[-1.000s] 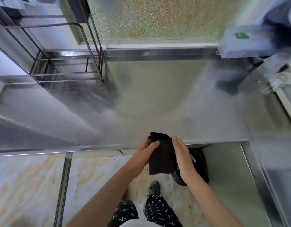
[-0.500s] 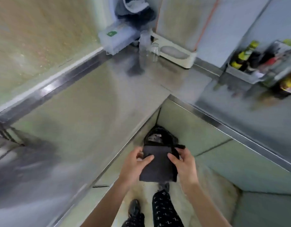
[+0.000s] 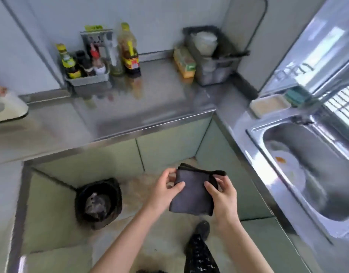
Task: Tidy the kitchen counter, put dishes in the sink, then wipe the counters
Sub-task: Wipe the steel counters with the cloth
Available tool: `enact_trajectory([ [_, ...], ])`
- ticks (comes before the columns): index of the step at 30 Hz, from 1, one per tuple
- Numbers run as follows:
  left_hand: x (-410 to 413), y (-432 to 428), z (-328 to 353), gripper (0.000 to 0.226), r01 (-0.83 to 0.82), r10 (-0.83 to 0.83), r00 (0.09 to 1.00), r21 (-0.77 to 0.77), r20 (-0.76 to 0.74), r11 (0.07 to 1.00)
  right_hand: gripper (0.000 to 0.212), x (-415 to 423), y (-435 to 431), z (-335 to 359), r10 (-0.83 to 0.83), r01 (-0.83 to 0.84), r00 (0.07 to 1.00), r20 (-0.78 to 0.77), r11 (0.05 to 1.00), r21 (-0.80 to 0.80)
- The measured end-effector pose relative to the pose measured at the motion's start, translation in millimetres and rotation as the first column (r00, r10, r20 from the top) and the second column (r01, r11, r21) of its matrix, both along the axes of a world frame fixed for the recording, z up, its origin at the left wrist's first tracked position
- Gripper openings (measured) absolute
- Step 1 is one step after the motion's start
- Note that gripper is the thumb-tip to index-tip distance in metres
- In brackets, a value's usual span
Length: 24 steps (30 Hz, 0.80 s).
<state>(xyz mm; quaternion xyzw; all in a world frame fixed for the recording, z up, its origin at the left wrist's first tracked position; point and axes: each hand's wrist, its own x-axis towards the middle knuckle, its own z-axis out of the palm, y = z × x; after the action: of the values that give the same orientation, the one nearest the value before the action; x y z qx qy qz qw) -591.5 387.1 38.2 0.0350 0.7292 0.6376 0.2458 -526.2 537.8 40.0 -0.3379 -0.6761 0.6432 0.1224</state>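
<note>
A folded dark grey cloth [image 3: 191, 194] hangs in front of me above the floor. My left hand [image 3: 163, 189] pinches its left edge and my right hand [image 3: 221, 196] grips its right edge. The steel counter [image 3: 140, 107] runs ahead and bends along the right side. In the steel sink [image 3: 311, 174] at the right lies a white plate [image 3: 289, 168] with orange food marks.
A tray of sauce bottles [image 3: 87, 64] and a tall oil bottle [image 3: 129, 50] stand at the counter's back. A dark crate with containers [image 3: 211, 56] and a yellow packet [image 3: 184, 62] sit right of them. A sponge dish [image 3: 270, 104] is beside the sink. A black bin [image 3: 98, 203] stands on the floor.
My view has swung right from the bare counter and rack to the corner with the bottles and the sink. Both hands have kept hold of the cloth and shifted their grip on its edges.
</note>
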Motion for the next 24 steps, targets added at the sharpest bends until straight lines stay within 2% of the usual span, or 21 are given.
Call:
enact_trajectory([
  [3,-20.0,62.2,0.1,0.039,0.139,-0.139,0.990,0.007,-0.015,0.990,0.018,1.3,56.7,0.5,-0.122,0.121,0.992,-0.026,0.992,-0.038],
  [8,-48.6,167.5,-0.7,0.033,0.348,-0.353,0.929,-0.059,-0.110,0.936,0.023,-8.5,147.5,-8.9,-0.265,0.264,0.964,-0.001,0.960,-0.092],
  [13,-90.9,255.4,-7.8,0.035,0.445,-0.455,0.876,-0.095,-0.161,0.890,0.026,-33.5,224.4,-13.1,-0.371,0.365,0.928,-0.029,0.924,-0.116],
  [16,-118.1,296.3,-5.6,0.046,0.514,-0.529,0.822,-0.125,-0.211,0.849,0.032,-53.3,254.8,-11.1,-0.400,0.385,0.915,-0.057,0.905,-0.183],
  [19,-156.3,333.3,-8.1,0.050,0.573,-0.603,0.758,-0.186,-0.250,0.798,0.047,-79.7,279.0,-9.4,-0.386,0.353,0.920,-0.070,0.892,-0.282],
  [21,-186.1,355.5,-13.2,0.052,0.594,-0.655,0.703,-0.278,-0.278,0.755,0.053,-104.1,294.7,-14.0,-0.383,0.358,0.922,-0.054,0.899,-0.252],
  [24,-231.1,389.1,-20.7,0.051,0.618,-0.728,0.610,-0.388,-0.311,0.684,0.055,-148.9,319.5,-24.0,-0.422,0.418,0.907,-0.011,0.902,-0.110],
])
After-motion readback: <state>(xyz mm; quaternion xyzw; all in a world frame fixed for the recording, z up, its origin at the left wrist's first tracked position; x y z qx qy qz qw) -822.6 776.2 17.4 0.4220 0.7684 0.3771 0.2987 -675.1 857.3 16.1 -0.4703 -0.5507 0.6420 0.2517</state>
